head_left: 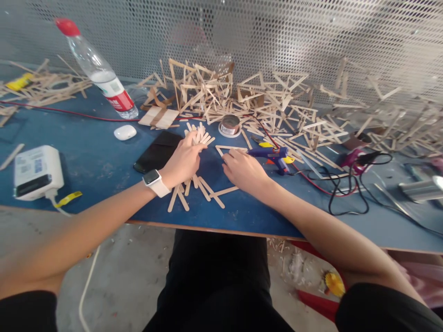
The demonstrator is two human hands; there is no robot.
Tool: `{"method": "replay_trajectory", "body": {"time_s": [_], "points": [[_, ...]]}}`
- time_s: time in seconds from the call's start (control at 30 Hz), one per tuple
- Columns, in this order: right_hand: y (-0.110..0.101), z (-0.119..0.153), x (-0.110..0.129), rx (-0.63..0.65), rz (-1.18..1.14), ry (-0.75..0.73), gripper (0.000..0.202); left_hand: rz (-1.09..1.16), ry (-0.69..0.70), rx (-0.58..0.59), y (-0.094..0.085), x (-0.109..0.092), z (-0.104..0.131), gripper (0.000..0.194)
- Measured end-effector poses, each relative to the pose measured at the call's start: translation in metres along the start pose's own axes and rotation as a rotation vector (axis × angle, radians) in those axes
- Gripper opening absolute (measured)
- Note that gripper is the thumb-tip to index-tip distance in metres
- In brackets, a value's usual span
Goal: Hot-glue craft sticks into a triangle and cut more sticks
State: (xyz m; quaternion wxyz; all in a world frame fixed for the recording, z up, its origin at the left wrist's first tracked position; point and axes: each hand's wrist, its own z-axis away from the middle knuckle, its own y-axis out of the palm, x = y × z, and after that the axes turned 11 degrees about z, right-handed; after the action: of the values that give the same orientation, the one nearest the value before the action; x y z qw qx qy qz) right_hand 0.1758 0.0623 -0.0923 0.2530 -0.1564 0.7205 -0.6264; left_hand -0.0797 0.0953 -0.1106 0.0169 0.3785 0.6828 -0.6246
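Observation:
My left hand [183, 159], with a white watch at the wrist, is closed around a bundle of wooden craft sticks [200, 133]. Their rounded ends fan out above the fingers, and more loose sticks [204, 188] lie spread below that hand. My right hand [244, 170] is curled with its fingertips on a V of joined craft sticks [231, 148] lying flat on the table; its palm side is hidden. Just right of those fingers a blue glue gun [273, 154] lies on its side, its nozzle end close to the knuckles. A black phone-like slab [157, 151] lies partly beneath my left hand.
Heaped stick frames [214, 94] line the mesh panel [277, 32] behind. A water bottle [104, 83], white earbud case [125, 133], white power unit [38, 173] and round tin [230, 125] stand around. Black cables [349, 210] tangle at right. The table's front edge [214, 229] is near.

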Motion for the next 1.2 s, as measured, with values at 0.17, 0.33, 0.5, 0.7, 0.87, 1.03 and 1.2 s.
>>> {"method": "replay_trajectory", "body": {"time_s": [0.17,0.33,0.5,0.7,0.87,1.03,1.2], "points": [[-0.005,0.011,0.005,-0.039,-0.086,-0.018,0.031,-0.043,-0.038,-0.016,0.007,0.003,-0.027,0.056],[-0.007,0.021,0.009,-0.054,-0.247,-0.205,0.041,-0.1,-0.081,-0.063,0.002,0.002,-0.048,0.048],[-0.002,0.023,0.009,-0.05,-0.338,-0.259,0.02,-0.116,-0.058,-0.068,-0.029,-0.012,-0.023,0.052],[-0.008,0.045,0.008,-0.072,-0.402,-0.228,0.029,-0.073,0.035,0.075,-0.046,-0.031,0.096,0.052],[-0.01,0.075,0.003,-0.119,-0.452,-0.264,0.028,-0.064,0.107,0.131,-0.034,-0.038,0.162,0.056],[-0.003,0.085,0.006,-0.146,-0.478,-0.314,0.021,-0.116,0.228,0.103,-0.027,-0.035,0.155,0.05],[-0.004,0.079,0.012,-0.112,-0.465,-0.387,0.027,-0.118,0.333,0.119,-0.025,-0.029,0.136,0.049]]}}
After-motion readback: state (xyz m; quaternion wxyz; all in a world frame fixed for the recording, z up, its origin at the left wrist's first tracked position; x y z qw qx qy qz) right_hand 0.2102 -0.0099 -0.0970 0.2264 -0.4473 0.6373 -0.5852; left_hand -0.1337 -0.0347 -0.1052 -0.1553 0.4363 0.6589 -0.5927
